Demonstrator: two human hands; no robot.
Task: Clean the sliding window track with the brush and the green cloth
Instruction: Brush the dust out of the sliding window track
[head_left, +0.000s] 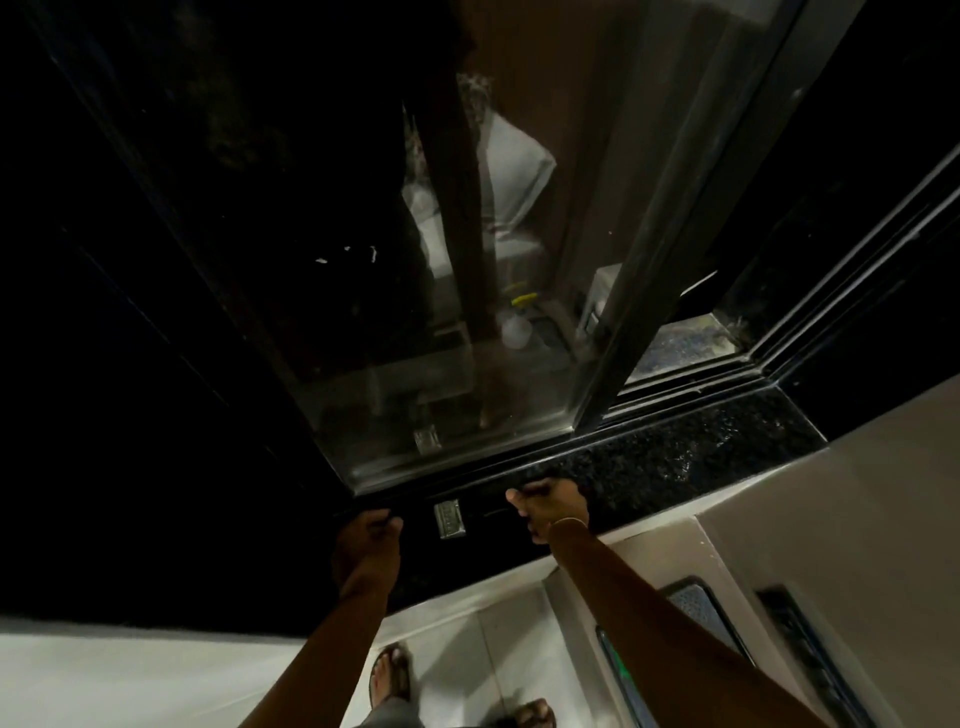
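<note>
- Both hands are at the window's lower edge, in the lower middle of the frame, where the dark track (467, 496) runs along the inner edge of the black stone sill (691, 457).
- The left hand (371, 538) is curled shut, knuckles up, at the track's near lip. Whether it pinches anything is too dark to tell.
- The right hand (553, 506) is also curled, fingers folded over the lip of the track just beside the sill, thumb pointing left. I cannot tell if it holds something.
- Neither the brush nor the green cloth can be made out anywhere; if either is in a fist, the shadow hides it.
- A small metal plate (449, 518) sits between the two hands on the frame.
- The glass pane (441, 322) stands over the left and middle part of the track, leaving a short stretch bare at centre right.
- Judgement: this looks like an early step, gripping the frame to slide the pane or bracing to start on the groove.
- The next move likely calls for exposing the groove, then running the brush along it toward one end before wiping with the cloth.
</note>
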